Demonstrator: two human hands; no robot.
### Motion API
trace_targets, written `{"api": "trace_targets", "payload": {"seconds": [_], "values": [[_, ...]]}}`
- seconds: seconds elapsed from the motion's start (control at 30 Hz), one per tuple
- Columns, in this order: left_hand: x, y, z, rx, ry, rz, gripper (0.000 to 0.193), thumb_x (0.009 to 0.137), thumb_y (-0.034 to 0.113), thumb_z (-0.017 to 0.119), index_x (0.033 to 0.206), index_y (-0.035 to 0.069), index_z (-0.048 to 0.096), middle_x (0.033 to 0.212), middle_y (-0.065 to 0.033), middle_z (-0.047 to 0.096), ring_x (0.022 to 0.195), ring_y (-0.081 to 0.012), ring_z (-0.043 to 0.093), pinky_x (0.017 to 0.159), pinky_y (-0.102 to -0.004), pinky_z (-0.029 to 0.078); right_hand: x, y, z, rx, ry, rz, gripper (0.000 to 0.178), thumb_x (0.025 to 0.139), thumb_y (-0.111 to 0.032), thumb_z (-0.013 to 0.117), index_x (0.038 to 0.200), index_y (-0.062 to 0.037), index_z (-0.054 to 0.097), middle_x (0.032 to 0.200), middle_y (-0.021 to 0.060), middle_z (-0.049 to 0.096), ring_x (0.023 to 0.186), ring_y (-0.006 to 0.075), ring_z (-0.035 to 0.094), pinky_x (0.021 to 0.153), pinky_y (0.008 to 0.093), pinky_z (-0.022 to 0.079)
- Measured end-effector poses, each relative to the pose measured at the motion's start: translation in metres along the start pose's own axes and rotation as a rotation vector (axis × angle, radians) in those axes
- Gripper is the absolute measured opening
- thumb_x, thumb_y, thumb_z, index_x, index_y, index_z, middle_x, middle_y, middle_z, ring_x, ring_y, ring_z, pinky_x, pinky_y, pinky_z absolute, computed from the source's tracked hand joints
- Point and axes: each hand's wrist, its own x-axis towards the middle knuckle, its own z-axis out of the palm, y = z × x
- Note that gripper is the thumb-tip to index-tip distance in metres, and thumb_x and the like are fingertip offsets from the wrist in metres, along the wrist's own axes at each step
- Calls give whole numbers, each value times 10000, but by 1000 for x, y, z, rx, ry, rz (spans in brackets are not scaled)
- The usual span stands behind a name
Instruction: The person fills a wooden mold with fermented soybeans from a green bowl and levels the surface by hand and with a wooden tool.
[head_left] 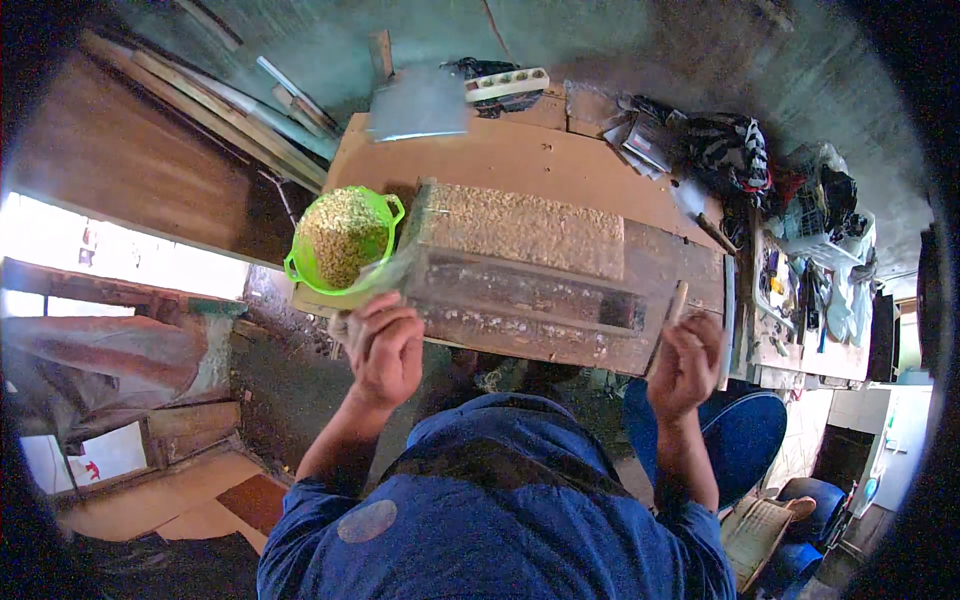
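My left hand (385, 350) is closed, with a thin strip of clear plastic film (395, 268) running from its fingers toward the bowl and the board. Beside it stands a bright green two-handled bowl (388, 238), holding pale, nut-like or grain-like pieces (345, 235). My right hand (688, 360), blurred, is curled round a slim wooden stick (676, 303) at the bench's right front. Between my hands lies a worn wooden board or frame (500, 300) with a dark slot. Along its far side runs a band of similar pale pieces (520, 225).
At the back of the bench (480, 155) are a grey sheet (418, 105) and a power strip (508, 84). Dark bags (725, 150) and a white basket (825, 245) crowd the right. Planks (230, 110) lean at the far left; a blue round seat or drum (750, 430) stands right.
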Motion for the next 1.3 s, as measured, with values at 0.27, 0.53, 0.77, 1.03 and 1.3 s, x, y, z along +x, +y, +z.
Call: {"api": "trace_targets", "payload": {"seconds": [0.27, 0.53, 0.77, 1.03, 1.3], "values": [[-65, -16, 38, 38, -332, -122, 117, 845, 122, 709, 941, 133, 643, 1057, -6, 638, 1155, -230, 581, 949, -427, 338, -81, 16, 19, -311, -399, 234, 178, 830, -7, 695, 1001, -56, 708, 1080, 136, 635, 1074, 352, 591, 891, 436, 484], [-88, -34, 48, 30, -568, -203, 201, 868, 160, 670, 1062, 135, 627, 1224, -80, 585, 1267, -295, 496, 1017, -471, 284, -123, 29, 27, -332, -574, 299, 299, 777, -61, 655, 1063, -134, 710, 1225, 107, 604, 1165, 360, 535, 950, 479, 410], [-72, -32, 37, 114, -775, -211, 641, 826, 286, 620, 1436, 143, 485, 1532, -139, 366, 1452, -361, 254, 1124, -584, 172, -98, 18, 25, -301, -651, 393, 498, 732, -172, 686, 1220, -98, 622, 1300, 127, 563, 1243, 359, 475, 1028, 504, 342], [-81, -31, 40, 246, -904, -311, 757, 892, 434, 622, 1534, 149, 341, 1611, -158, 227, 1495, -392, 152, 1139, -653, 97, -72, 83, 34, -638, -451, 588, 351, 875, -188, 651, 1220, -121, 642, 1170, 144, 633, 1087, 355, 586, 941, 513, 442], [-78, -25, 40, 240, -891, -360, 743, 903, 429, 615, 1535, 153, 339, 1610, -166, 225, 1494, -391, 158, 1140, -647, 93, -41, 197, 46, -601, -621, 653, 238, 925, -197, 553, 1110, -105, 672, 1065, 187, 674, 979, 412, 653, 809, 495, 528]]}}
